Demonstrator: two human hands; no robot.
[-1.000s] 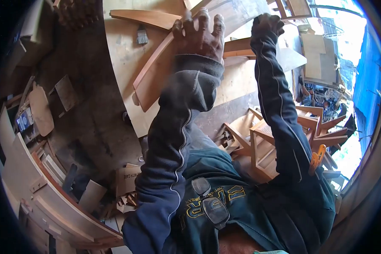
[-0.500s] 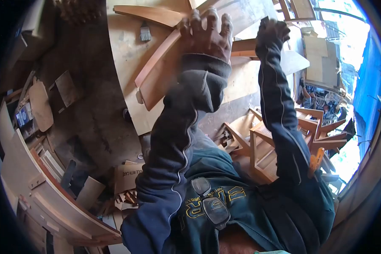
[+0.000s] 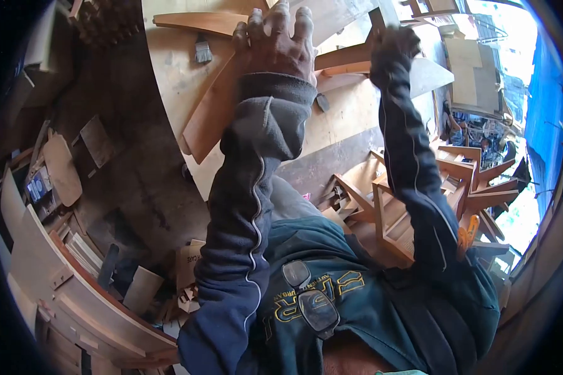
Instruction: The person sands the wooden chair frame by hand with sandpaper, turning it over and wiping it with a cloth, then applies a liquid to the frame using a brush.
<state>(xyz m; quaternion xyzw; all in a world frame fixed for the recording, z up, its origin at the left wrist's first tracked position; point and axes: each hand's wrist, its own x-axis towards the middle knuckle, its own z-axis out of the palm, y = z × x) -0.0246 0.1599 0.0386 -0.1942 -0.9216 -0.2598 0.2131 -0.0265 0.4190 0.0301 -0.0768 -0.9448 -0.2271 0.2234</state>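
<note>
While the curved wooden piece [image 3: 210,114] is apparently steadied under the splayed left hand [image 3: 276,49] | right hand [image 3: 394,49], blurred: grip cannot be told | even pressure seemingly called for

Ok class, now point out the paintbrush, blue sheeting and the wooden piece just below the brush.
Paintbrush [image 3: 203,54]: head view, on the bristles.
Blue sheeting [image 3: 543,115]: head view, its middle.
Wooden piece [image 3: 208,117]: head view, its broad face.

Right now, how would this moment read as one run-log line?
left hand: spread over curved wood | right hand: at dark piece, grip blurred | brush: on worktable
</note>
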